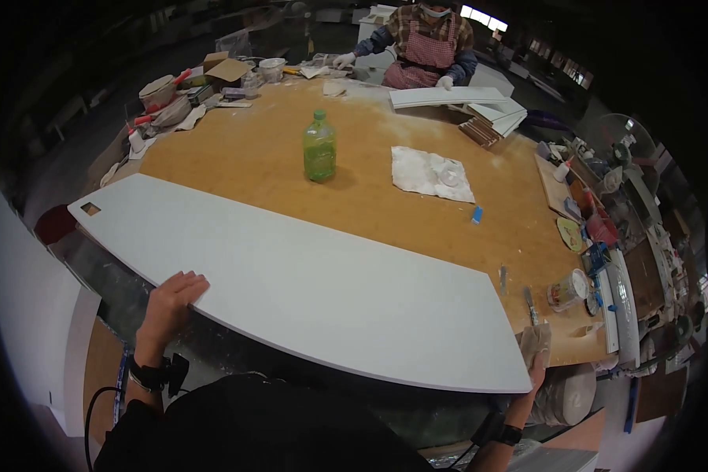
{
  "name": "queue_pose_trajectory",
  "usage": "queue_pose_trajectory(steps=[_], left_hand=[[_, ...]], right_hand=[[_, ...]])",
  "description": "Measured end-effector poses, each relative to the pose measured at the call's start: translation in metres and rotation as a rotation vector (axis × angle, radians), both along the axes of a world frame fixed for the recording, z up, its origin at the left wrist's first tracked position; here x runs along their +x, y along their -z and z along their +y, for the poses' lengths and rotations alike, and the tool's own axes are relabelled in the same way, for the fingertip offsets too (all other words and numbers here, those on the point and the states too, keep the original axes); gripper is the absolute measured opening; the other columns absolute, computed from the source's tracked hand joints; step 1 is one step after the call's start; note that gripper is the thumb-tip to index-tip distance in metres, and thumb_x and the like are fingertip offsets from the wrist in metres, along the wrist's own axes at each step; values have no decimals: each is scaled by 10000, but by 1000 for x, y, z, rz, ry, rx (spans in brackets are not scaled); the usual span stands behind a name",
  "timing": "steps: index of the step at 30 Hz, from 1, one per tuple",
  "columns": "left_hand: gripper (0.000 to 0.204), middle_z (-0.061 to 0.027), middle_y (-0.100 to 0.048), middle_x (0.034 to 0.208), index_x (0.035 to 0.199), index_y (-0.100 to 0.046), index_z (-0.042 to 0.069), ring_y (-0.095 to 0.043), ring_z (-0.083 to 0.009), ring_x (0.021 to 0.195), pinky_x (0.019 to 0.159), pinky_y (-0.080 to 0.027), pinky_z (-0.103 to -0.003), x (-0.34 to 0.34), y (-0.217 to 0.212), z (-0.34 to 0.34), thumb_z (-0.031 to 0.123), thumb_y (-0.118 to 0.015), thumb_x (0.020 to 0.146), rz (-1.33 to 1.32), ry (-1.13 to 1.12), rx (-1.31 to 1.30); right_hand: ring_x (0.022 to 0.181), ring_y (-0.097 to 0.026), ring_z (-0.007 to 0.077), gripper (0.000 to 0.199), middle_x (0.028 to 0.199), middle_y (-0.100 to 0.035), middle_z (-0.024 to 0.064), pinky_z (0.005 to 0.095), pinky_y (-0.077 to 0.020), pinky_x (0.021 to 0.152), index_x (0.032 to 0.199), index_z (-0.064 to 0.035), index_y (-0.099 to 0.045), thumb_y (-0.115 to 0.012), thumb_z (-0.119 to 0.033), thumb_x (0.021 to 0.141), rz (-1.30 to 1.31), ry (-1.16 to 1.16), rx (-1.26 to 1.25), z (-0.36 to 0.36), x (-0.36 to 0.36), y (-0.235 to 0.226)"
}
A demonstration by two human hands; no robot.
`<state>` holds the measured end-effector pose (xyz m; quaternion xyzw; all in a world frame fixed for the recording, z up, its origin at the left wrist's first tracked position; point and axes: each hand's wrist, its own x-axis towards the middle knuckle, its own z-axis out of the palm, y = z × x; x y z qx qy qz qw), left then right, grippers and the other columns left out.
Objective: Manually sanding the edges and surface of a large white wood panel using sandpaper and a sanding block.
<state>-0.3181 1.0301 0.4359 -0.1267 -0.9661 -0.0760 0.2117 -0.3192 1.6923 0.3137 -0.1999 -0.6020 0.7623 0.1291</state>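
A long white panel (pixel 315 279) lies along the near side of the table, with a small square cutout near its far left corner. My left hand (pixel 173 303) grips the panel's near edge, its fingers bent over the top face and the thumb hidden below. At the panel's right end, my right hand (pixel 536 374) holds a grey-brown piece of sandpaper (pixel 536 340) against the short edge. Most of that hand's fingers are hidden behind the sheet and the panel corner. A putty knife (pixel 532 305) rests on the tabletop just beyond it.
On the brown table (pixel 244 149) stand a green bottle (pixel 319 149) and a white cloth (pixel 429 175). A tub (pixel 568 289) and several tools crowd the right side. Across the table, a masked person (pixel 425 47) in gloves touches white boards (pixel 448 97). Boxes and tubs line the far left.
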Motion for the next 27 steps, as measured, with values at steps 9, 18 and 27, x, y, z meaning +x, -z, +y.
queue_pose_trajectory(steps=[9, 18, 27], left_hand=[[286, -137, -608, 843, 863, -610, 15, -592, -282, 823, 732, -463, -339, -42, -63, -28, -109, -541, 614, 141, 116, 125], [277, -140, -521, 970, 1056, -526, 5, -504, -252, 923, 831, -395, -343, -236, -70, -65, 245, -503, 918, 338, 127, 143], [309, -143, -451, 804, 874, -477, -35, -451, -209, 745, 678, -372, -319, -415, -55, -94, 271, -468, 918, 100, 45, 222]], right_hand=[[1017, -560, 245, 486, 1123, -587, 93, 443, -429, 924, 1210, -100, -497, -399, -484, 929, 850, -281, -557, 17, -93, 27], [920, -506, 115, 387, 1022, -557, 12, 275, -415, 798, 1142, -76, -512, -455, -403, 943, 349, 229, 4, -24, -190, 1], [630, -477, 107, 422, 803, -547, 23, 274, -391, 520, 1008, -18, -550, -446, -420, 931, -54, 375, 388, -59, -240, 6]])
